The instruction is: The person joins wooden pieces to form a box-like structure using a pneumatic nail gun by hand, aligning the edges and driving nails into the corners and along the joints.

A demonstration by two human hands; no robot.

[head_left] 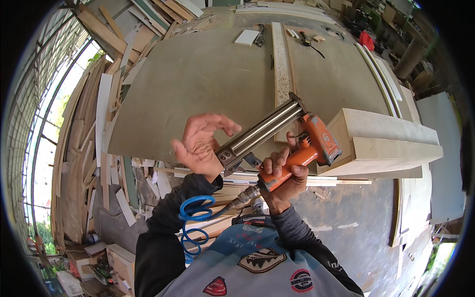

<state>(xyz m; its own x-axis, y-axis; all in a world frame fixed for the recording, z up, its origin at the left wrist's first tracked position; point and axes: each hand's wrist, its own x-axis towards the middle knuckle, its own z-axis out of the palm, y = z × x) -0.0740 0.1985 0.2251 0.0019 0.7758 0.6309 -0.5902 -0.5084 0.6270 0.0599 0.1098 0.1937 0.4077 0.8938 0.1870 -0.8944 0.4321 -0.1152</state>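
My right hand [286, 180] is wrapped round the handle of an orange pneumatic nail gun [322, 138]. The gun's long silver magazine [264, 127] slants from the upper right down toward my left. Beside the magazine's lower end, my left hand [200, 143] is raised with its palm up and fingers apart, loosely curved; it grips nothing. Whether its heel touches the magazine I cannot tell. A metal coupling [246, 195] joins the handle's base to a coiled blue air hose [198, 210], which hangs by my left forearm.
A large grey-brown work table [198, 74] lies ahead, bearing a long speckled board [282, 64] and a small white panel [246, 37]. A pale wooden box [386, 141] stands at the right. Stacked wood strips [81, 143] line the left side; offcuts [126, 205] lie on the floor.
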